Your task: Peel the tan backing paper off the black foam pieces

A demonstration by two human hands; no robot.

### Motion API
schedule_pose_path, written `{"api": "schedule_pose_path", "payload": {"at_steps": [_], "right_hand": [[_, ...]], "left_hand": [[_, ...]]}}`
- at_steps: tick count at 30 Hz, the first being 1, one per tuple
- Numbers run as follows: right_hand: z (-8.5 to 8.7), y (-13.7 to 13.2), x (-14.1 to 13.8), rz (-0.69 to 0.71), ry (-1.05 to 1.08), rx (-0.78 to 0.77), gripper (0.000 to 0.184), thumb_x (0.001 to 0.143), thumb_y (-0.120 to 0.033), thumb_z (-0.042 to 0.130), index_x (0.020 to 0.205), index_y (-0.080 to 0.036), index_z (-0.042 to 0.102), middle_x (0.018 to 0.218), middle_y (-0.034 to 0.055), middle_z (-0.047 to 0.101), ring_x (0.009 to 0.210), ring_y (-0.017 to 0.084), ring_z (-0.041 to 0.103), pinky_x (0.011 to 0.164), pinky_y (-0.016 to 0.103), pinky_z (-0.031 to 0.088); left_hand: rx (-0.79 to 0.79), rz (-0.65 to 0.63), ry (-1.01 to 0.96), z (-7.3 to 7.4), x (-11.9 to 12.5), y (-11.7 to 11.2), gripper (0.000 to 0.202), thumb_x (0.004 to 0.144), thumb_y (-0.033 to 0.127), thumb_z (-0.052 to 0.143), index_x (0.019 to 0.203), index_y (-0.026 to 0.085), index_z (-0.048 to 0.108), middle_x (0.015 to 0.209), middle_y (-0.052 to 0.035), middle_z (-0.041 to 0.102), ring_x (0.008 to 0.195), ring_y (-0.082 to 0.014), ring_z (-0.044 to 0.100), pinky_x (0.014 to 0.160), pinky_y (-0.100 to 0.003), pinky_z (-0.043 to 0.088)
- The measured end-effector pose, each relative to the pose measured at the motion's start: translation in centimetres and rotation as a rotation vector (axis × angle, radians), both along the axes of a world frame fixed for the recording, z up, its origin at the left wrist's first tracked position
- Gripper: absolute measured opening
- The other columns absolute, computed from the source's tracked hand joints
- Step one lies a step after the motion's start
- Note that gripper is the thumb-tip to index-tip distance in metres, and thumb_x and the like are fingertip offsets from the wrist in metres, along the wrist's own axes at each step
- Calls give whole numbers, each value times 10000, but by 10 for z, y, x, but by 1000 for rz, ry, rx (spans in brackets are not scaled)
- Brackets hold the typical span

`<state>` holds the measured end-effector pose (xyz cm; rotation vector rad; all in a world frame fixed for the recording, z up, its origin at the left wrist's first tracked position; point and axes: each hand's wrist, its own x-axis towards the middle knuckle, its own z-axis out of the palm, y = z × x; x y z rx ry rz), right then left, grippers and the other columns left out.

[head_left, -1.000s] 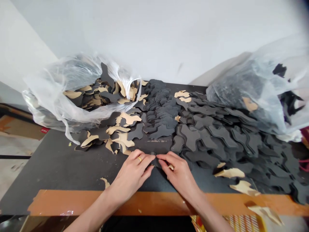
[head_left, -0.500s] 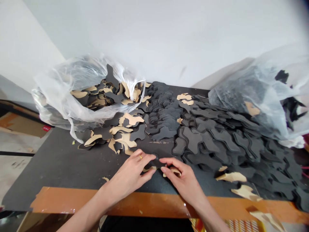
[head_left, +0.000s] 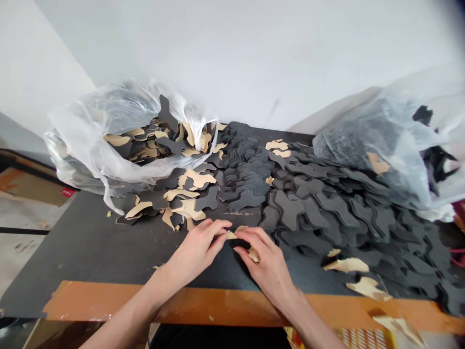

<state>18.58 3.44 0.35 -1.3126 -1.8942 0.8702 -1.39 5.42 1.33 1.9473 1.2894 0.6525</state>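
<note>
Near the front middle of the table, my left hand (head_left: 199,245) pinches a dark, irregularly shaped flat piece, largely hidden by the fingers. A tan paper strip (head_left: 231,235) shows between my two hands, at that piece. My right hand (head_left: 268,259) is closed, its index finger at the strip's right end. Crumpled tan paper (head_left: 253,255) is tucked under its fingers. Just beyond my hands lie overlapping rows of dark wavy pieces (head_left: 249,198). Stacks of similar dark pieces (head_left: 290,208) spread to the right.
An open clear plastic bag (head_left: 145,170) at back left holds dark and tan pieces. Another filled plastic bag (head_left: 363,131) stands at back right. Loose tan scraps (head_left: 347,264) lie front right. Brown tape (head_left: 109,301) covers the table's front edge; a white wall (head_left: 236,58) stands behind.
Both hands have moved slightly away from the table's front edge. More tan paper now shows between my fingertips, where mostly the dark piece showed before.
</note>
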Motion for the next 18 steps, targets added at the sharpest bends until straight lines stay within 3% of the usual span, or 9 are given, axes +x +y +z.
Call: {"api": "schedule_pose_path", "payload": {"at_steps": [4, 7, 13, 18], "right_hand": [[-6, 6, -7, -6, -102, 36, 120, 915, -124, 558, 932, -221, 627, 976, 41, 626, 911, 167, 665, 864, 276, 518], [-3, 7, -8, 19, -101, 56, 148, 919, -100, 529, 854, -213, 598, 934, 30, 607, 849, 144, 659, 835, 254, 510], [26, -9, 9, 57, -7, 37, 156, 917, -82, 495, 864, -219, 546, 970, 28, 632, 828, 117, 646, 739, 200, 490], [40, -26, 36, 40, 13, 18, 94, 935, -150, 530, 901, -237, 527, 825, -19, 631, 658, 91, 612, 595, 167, 464]], "left_hand": [[8, -31, 5, -3, -2, -2, 377, 932, 186, 579, 1299, 241, 511, 1059, -33, 668, 990, -187, 660, 899, -317, 519], [72, -68, 37, -7, -3, -5, 504, 863, 120, 652, 1323, 233, 481, 1027, -29, 677, 1012, -212, 618, 902, -345, 513], [75, -106, 18, -8, -4, -7, 492, 879, 63, 613, 1320, 223, 466, 1062, -38, 671, 1036, -200, 589, 914, -333, 504], [19, -139, 36, -2, -9, -9, 417, 880, 99, 629, 1258, 225, 508, 1108, -42, 651, 1065, -197, 578, 930, -319, 494]]}}
